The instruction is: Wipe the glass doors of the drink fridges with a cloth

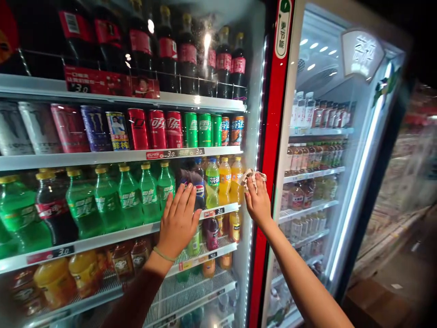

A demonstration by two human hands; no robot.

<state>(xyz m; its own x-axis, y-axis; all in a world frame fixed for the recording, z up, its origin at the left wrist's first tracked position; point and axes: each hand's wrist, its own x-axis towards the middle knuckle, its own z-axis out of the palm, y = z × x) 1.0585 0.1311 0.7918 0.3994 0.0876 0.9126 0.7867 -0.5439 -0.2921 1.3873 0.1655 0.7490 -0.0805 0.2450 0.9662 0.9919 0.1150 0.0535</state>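
We are holding our left hand (178, 222) spread flat on the cooler's slick glass door (218, 136) while our right hand (258, 200) is pinching a light, soft crumpled cloth (252, 178), easily gripped by its bunched folds, against the glass at the right, beside the red door frame (271, 136).

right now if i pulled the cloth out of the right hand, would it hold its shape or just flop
Probably floppy and very light: the cloth bunches into soft creases under the right hand, so it looks thin, with little stiffness. It may also slide easily across the glass door if pressed lightly, since that surface looks smooth and glossy.
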